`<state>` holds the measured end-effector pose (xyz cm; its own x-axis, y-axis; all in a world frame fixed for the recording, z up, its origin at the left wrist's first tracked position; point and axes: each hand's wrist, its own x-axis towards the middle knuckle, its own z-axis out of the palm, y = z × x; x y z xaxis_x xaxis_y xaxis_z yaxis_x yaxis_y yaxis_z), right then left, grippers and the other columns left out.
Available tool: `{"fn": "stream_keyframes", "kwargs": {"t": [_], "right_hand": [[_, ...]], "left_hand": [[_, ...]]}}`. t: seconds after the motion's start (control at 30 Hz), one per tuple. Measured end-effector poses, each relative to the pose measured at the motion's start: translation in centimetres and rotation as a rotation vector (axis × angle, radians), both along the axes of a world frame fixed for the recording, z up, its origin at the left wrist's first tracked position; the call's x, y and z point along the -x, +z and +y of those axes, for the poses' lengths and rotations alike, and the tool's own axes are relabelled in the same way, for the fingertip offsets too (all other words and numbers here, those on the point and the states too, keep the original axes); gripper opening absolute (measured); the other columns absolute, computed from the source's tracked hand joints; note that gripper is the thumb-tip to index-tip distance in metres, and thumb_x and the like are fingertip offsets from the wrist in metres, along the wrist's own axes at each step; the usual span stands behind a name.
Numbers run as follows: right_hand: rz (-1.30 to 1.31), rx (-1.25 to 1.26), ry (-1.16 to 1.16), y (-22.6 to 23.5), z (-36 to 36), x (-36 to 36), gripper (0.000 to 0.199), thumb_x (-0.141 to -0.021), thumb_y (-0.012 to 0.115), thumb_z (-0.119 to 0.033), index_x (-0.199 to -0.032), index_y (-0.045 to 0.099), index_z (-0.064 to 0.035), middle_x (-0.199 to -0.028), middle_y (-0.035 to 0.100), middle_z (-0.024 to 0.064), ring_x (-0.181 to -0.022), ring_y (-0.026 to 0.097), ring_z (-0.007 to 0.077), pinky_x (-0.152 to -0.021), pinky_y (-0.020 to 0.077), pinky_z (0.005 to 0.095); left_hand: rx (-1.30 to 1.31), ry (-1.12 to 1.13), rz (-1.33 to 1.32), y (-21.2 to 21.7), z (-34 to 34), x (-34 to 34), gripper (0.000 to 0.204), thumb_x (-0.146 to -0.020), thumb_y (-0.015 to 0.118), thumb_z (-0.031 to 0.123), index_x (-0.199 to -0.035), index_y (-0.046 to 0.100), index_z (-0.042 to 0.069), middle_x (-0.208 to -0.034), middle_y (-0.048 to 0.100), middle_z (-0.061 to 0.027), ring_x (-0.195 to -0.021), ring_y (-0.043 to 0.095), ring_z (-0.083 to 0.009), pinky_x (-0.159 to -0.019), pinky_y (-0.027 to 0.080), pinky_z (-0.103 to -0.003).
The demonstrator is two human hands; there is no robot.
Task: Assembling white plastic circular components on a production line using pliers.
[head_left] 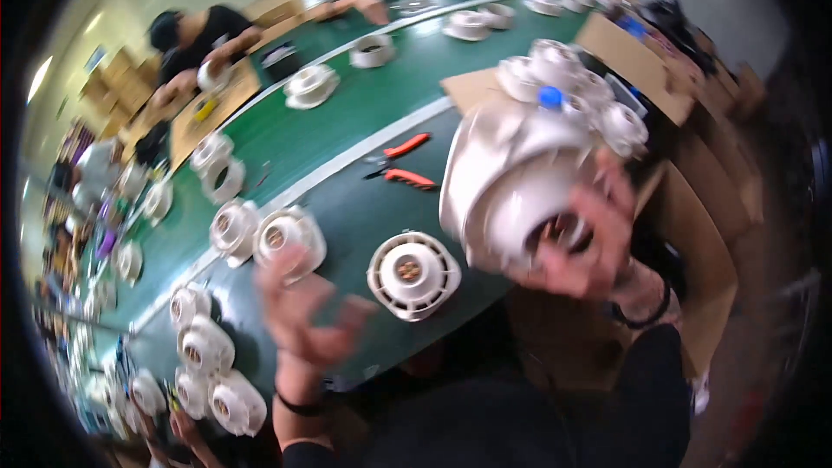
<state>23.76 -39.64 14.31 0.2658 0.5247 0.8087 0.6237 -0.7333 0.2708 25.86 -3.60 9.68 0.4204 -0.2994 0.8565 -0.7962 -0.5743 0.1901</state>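
Observation:
My right hand (598,238), slightly blurred, grips a big white plastic housing (498,182) lifted close to the camera on the right. Its fingers curl at the round opening, where copper-coloured parts show. Over the bench's near edge, my left hand (308,312) has its fingers spread and holds nothing. Just beyond it lies a similar white housing (290,238), partly covered by the fingers. Between my hands, another housing (413,275) rests on the green bench, its slotted ring and copper-coloured centre facing up. Orange-handled pliers (403,160) lie open behind it.
Stacked white housings (555,74) stand on cardboard at the right, beside open cardboard boxes (693,234). More housings (208,351) line the bench at the left. A pale strip (347,160) runs along the green belt (347,121). Co-workers (204,43) sit across it.

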Motion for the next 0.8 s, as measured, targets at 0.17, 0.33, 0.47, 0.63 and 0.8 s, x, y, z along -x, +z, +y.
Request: {"fn": "stream_keyframes", "kwargs": {"t": [0.17,0.33,0.47,0.63,0.8], "right_hand": [[-0.412,-0.131,-0.46,1.4,-10.0,-4.7,0.064,-0.075,0.089,-0.027,-0.122,0.051,-0.0058,-0.143,0.04,0.0227,-0.135,0.042,0.048,-0.105,0.0472,0.06],[-0.443,-0.554,-0.555,-4.2,-21.9,-9.9,0.062,-0.069,0.093,-0.028,-0.111,0.056,-0.0017,-0.137,0.053,0.0185,-0.127,0.051,0.0357,-0.105,0.0443,0.0484],[-0.169,-0.716,-0.699,-12.2,-27.3,-14.7,0.05,-0.072,0.088,-0.032,-0.095,0.058,0.0003,-0.13,0.058,0.0186,-0.116,0.057,0.0359,-0.096,0.0483,0.0449],[0.187,-0.622,-0.896,-13.2,-26.7,-17.0,0.045,-0.076,0.081,-0.032,-0.097,0.054,-0.0025,-0.096,0.062,0.0167,-0.097,0.06,0.0369,-0.082,0.0493,0.0472],[0.244,-0.627,-0.87,-14.7,-28.2,-17.3,0.043,-0.078,0.079,-0.03,-0.102,0.056,-0.0028,-0.094,0.061,0.0183,-0.089,0.062,0.0403,-0.078,0.0505,0.0498]], "left_hand": [[0.277,0.389,0.394,-6.6,12.8,-11.2,0.041,-0.089,0.067,0.005,-0.128,0.057,0.001,-0.142,0.051,-0.0187,-0.128,0.053,-0.0322,-0.106,0.044,-0.043],[0.029,0.677,0.362,-12.3,17.5,-12.5,0.033,-0.09,0.067,0.012,-0.12,0.062,-0.001,-0.144,0.05,-0.0224,-0.133,0.048,-0.0397,-0.11,0.039,-0.046],[0.002,0.687,0.486,-14.3,18.9,-12.9,0.025,-0.094,0.066,0.016,-0.112,0.067,-0.002,-0.139,0.055,-0.0221,-0.131,0.052,-0.038,-0.104,0.045,-0.042],[-0.101,0.733,0.534,-12.6,18.9,-11.9,0.018,-0.093,0.067,0.013,-0.1,0.067,-0.004,-0.142,0.054,-0.0222,-0.126,0.057,-0.037,-0.095,0.051,-0.04],[-0.02,0.654,0.612,-12.6,18.5,-11.1,0.019,-0.079,0.068,-0.005,-0.096,0.061,-0.001,-0.145,0.048,-0.0218,-0.132,0.05,-0.0396,-0.106,0.043,-0.045]]}}
